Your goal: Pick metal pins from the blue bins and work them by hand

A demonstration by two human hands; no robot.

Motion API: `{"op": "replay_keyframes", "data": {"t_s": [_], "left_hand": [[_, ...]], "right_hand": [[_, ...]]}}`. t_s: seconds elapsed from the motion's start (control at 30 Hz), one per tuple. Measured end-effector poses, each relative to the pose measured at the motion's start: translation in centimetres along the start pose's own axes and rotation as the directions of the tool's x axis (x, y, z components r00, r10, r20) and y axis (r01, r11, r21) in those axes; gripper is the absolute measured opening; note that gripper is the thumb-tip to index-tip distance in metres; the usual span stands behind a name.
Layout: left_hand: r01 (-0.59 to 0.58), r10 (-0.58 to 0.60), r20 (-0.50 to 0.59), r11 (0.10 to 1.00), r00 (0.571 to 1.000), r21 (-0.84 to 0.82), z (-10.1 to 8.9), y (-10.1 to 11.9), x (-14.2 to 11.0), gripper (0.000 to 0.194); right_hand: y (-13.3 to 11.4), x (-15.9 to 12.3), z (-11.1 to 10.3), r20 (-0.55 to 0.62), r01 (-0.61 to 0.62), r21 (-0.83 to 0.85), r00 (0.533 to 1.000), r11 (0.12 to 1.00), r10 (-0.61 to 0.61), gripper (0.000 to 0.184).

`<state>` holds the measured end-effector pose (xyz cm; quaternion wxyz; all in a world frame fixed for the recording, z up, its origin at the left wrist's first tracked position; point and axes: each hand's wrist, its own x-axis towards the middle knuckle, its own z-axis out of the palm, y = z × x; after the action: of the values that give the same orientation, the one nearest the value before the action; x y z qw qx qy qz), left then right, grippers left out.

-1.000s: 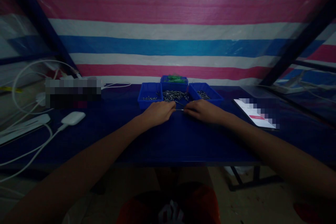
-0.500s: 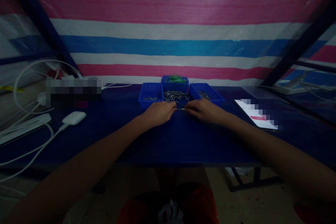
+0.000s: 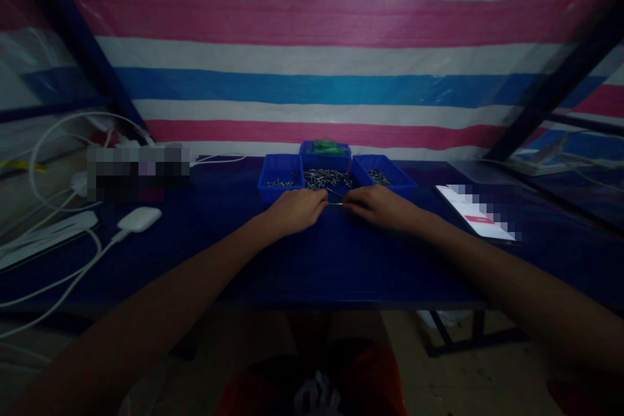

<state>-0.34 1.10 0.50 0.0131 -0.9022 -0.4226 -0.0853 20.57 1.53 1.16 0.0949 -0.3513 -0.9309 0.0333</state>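
My left hand [image 3: 298, 209] and my right hand [image 3: 374, 203] face each other low over the blue tabletop. Between them runs a thin metal rod [image 3: 336, 204], with the fingertips of each hand pinched on one end of it. What exact kind of part it is cannot be made out in the dim light. Just beyond my fingers lies a loose pile of slim metal pieces [image 3: 327, 177]. A left blue bin [image 3: 267, 194] and a right blue bin [image 3: 398, 181] flank the pile, both with small metal parts inside. Behind it a third blue bin [image 3: 325, 161] holds green items [image 3: 327, 147].
A lit phone [image 3: 468, 214] rests on the table [image 3: 336, 273] at right. To the left are a white charger [image 3: 139, 220], white cables [image 3: 68, 292] and a pixelated box-like thing [image 3: 139, 172]. A striped sheet [image 3: 322, 19] hangs behind, between dark blue posts.
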Motion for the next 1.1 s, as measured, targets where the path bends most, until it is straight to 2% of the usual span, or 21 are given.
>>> {"op": "replay_keyframes", "data": {"t_s": [0.47, 1.1], "left_hand": [[-0.004, 0.004, 0.014, 1.0, 1.0, 0.019, -0.22, 0.09, -0.04, 0.023], [-0.013, 0.015, 0.038, 0.998, 0.999, -0.057, -0.18, 0.08, 0.03, 0.017]], "right_hand": [[-0.14, -0.05, 0.01, -0.007, -0.005, -0.002, 1.0, 1.0, 0.005, 0.017], [-0.42, -0.21, 0.08, 0.007, -0.026, 0.058, 1.0, 0.998, 0.026, 0.005]]}}
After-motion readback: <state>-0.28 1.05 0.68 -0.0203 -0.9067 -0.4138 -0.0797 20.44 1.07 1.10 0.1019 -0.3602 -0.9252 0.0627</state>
